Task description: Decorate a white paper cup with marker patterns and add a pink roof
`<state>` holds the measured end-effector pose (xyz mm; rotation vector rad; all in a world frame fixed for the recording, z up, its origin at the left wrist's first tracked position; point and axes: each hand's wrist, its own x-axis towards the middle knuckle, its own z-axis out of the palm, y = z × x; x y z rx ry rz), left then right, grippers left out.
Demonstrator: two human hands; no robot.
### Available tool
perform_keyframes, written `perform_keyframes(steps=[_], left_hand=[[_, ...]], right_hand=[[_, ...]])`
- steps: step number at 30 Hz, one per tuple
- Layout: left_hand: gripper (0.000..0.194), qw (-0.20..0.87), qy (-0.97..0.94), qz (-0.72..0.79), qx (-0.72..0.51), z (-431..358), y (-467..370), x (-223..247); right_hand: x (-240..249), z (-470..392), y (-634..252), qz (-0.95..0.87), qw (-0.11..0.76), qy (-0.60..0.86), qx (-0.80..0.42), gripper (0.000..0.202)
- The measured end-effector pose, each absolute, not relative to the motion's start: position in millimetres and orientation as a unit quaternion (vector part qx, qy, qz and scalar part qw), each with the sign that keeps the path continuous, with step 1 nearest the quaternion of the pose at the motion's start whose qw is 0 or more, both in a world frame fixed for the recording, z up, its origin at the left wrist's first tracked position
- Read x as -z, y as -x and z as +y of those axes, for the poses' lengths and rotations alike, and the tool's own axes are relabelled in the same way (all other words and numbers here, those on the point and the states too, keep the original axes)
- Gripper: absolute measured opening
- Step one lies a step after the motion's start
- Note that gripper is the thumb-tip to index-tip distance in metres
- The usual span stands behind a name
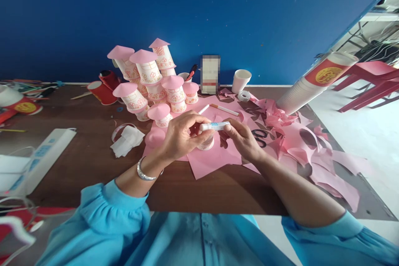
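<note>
A white glue stick [214, 126] with blue print lies level between my hands, over the table. My left hand [183, 133] is closed around its left end. The fingers of my right hand [238, 135] pinch its right end. Below it stands a small decorated paper cup [206, 144], partly hidden by my left hand, on pink paper [215, 164]. Just beyond, towers of patterned white paper cups [149, 74] wear pink paper cone roofs [142, 55]. Two markers [225, 110] lie on the pink paper behind my hands.
Pink paper scraps [311, 145] and scissors with black handles [259, 137] lie on the right, near a leaning stack of cups [304, 89]. A white cup [241, 80] and tape roll [244, 96] stand behind. Crumpled tissue [127, 141] and a power strip [43, 162] are left.
</note>
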<state>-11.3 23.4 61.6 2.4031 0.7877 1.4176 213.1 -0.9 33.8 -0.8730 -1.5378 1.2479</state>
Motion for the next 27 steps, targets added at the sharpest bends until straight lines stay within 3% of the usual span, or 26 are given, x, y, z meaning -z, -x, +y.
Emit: perform_keyframes(steps=[4, 8, 10, 13, 15, 25, 27], left_hand=[[0.012, 0.121, -0.823, 0.268, -0.487, 24, 12, -60], [0.017, 0.144, -0.825, 0.255, -0.484, 25, 11, -58], [0.031, 0.176, -0.823, 0.252, -0.477, 27, 13, -57], [0.068, 0.202, -0.813, 0.270, -0.475, 29, 21, -52], [0.079, 0.199, -0.805, 0.297, -0.474, 28, 28, -45], [0.091, 0.210, -0.830, 0.366, -0.364, 11, 31, 7], [0.086, 0.203, -0.832, 0.383, -0.347, 13, 27, 9]], right_hand=[[-31, -2, -209, -0.603, 0.459, 0.357, -0.546, 0.060], [-30, -2, -203, -0.510, 0.501, 0.308, -0.628, 0.048], [-31, -1, -202, -0.453, 0.531, 0.293, -0.653, 0.045], [-35, 3, -207, -0.404, 0.586, 0.297, -0.636, 0.039], [-37, 7, -213, -0.385, 0.621, 0.305, -0.611, 0.039], [-37, 9, -218, -0.378, 0.620, 0.353, -0.590, 0.046], [-38, 8, -217, -0.395, 0.614, 0.356, -0.583, 0.047]])
